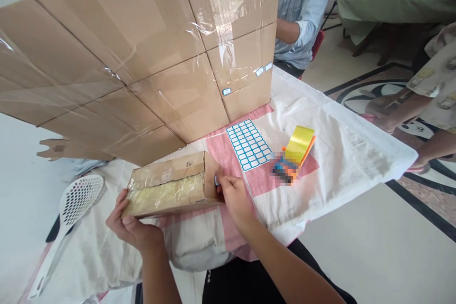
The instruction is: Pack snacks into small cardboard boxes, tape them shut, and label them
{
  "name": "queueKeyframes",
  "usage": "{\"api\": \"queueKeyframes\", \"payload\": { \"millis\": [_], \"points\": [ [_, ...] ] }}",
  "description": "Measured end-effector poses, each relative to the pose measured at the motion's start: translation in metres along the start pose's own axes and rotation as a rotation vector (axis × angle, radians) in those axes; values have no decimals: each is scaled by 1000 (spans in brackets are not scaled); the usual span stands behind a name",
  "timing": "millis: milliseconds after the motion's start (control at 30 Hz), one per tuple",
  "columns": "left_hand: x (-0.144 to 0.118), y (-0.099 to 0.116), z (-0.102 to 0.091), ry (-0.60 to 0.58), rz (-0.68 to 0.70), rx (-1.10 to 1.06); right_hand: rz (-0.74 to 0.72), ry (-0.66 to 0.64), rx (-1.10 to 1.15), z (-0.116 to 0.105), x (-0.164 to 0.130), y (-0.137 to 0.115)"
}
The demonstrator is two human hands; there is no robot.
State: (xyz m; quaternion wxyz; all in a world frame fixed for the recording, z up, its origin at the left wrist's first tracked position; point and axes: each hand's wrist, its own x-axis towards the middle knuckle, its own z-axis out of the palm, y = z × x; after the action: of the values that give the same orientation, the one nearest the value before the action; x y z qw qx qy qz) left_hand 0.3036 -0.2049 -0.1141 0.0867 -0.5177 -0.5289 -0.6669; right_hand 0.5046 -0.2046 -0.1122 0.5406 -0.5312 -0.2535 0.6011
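Note:
A small cardboard box (192,171) with clear tape and a pale yellow strip along its facing side is held at the near edge of the cloth-covered table. My left hand (131,223) grips its left end, thumb in front and fingers behind. At the right end face, my right hand (233,194) has its fingers pinched at a small white and blue label (216,180). The fingertips partly hide that label, and I cannot tell how much of it sticks to the box. A sheet of blue-edged labels (248,145) lies flat beyond my right hand.
A tall wall of taped cartons (171,80) stands behind the box. To the right lies a yellow and orange item (299,145), partly blurred. A white slotted skimmer (80,197) rests at left. One person (306,14) sits behind the cartons; another person's arm (406,109) shows at right.

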Motion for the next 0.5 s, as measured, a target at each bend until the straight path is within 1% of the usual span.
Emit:
{"api": "queueKeyframes", "payload": {
  "millis": [200,333,433,500],
  "points": [
    [1,1,0,-16,-1,6,-20,-62,-15,-4,-6,-5],
    [0,1,0,-4,4,-21,-23,-46,6,-4,-8,-6],
    [0,1,0,-8,3,-14,-49,-5,64,-6,-6,-3],
    [0,0,0,-8,3,-16,-49,-2,57,-7,-3,0]
  ]
}}
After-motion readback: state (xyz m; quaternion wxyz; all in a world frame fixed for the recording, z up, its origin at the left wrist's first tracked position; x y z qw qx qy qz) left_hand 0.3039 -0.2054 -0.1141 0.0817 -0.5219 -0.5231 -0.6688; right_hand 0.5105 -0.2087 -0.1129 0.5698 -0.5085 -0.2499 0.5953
